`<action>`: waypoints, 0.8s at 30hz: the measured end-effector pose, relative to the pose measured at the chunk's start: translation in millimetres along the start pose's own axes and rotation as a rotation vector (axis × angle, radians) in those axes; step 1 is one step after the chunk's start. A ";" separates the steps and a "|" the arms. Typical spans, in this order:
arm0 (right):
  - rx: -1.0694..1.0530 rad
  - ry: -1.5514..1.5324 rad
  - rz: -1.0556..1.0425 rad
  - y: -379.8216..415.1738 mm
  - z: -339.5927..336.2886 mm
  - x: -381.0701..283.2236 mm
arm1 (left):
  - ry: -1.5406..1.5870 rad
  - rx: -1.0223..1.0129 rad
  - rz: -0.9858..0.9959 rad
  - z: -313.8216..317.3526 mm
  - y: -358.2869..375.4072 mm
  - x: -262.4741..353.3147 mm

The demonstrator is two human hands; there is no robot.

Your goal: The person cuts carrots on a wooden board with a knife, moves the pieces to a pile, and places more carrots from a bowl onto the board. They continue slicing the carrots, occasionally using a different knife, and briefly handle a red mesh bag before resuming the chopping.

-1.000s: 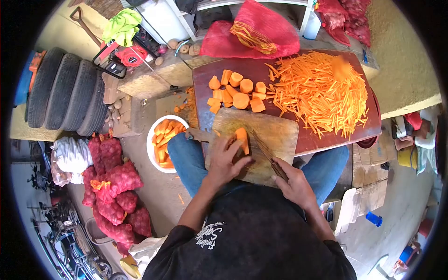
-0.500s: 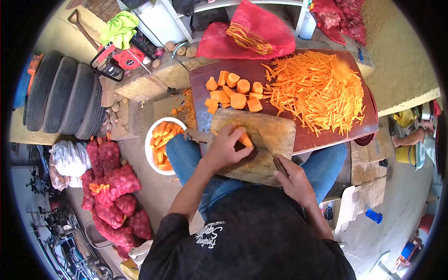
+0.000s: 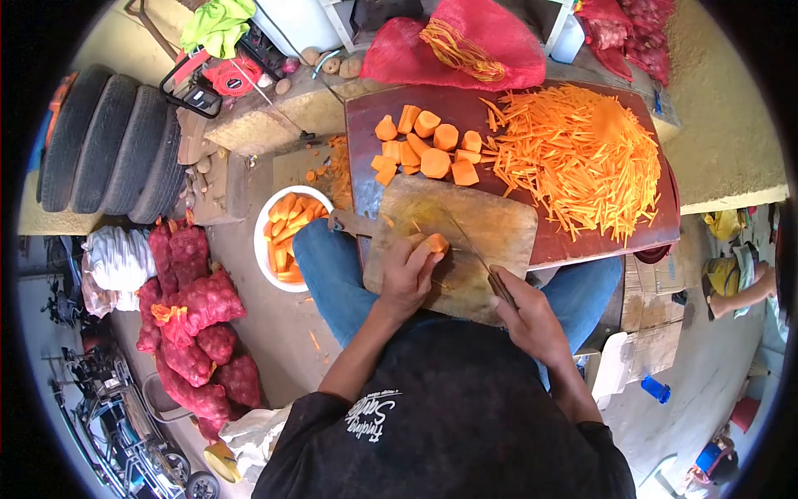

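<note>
My left hand [image 3: 407, 270] is closed around a carrot piece [image 3: 436, 244] on the wooden cutting board [image 3: 507, 224]. In my right hand [image 3: 528, 312] is the handle of a knife [image 3: 476, 252], its blade pointing up and left over the board, apart from the carrot. Small carrot scraps lie on the board near my left fingers. Beyond the board, chunks of carrot [image 3: 445, 136] stand on the dark red table [image 3: 366, 116], and a large heap of carrot sticks [image 3: 582, 162] covers its right part.
A white tub [image 3: 259, 241] of carrot pieces stands on the floor left of my knee. Farther left are red net sacks [image 3: 199, 308] and tyres [image 3: 91, 158]. A red mesh bag [image 3: 399, 51] lies behind the table. Part of another person [image 3: 752, 291] shows at far right.
My left hand has moved down the board a little and turned with the carrot piece. The knife remains in my right hand. The whole view has shifted slightly.
</note>
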State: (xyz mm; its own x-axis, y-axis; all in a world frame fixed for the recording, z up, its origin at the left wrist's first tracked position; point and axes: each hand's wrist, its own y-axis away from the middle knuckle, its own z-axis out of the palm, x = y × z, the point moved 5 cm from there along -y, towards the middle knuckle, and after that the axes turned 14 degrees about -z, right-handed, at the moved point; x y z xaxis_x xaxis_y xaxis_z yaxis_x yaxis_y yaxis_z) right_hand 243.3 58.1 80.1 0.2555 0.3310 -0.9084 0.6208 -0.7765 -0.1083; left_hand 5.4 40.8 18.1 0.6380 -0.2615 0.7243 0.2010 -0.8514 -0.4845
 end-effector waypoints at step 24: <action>-0.231 0.077 0.145 -11.6 -8.3 -46.8 | -0.011 -0.175 0.109 0.6 -0.3 -1.9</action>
State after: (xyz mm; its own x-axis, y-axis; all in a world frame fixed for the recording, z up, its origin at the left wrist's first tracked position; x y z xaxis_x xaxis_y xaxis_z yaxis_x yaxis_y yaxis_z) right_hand 230.3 56.1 127.2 0.4040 0.2723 -0.8733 0.7238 -0.6790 0.1232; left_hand 4.6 41.7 16.6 0.6572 -0.3524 0.6663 -0.0017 -0.8847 -0.4662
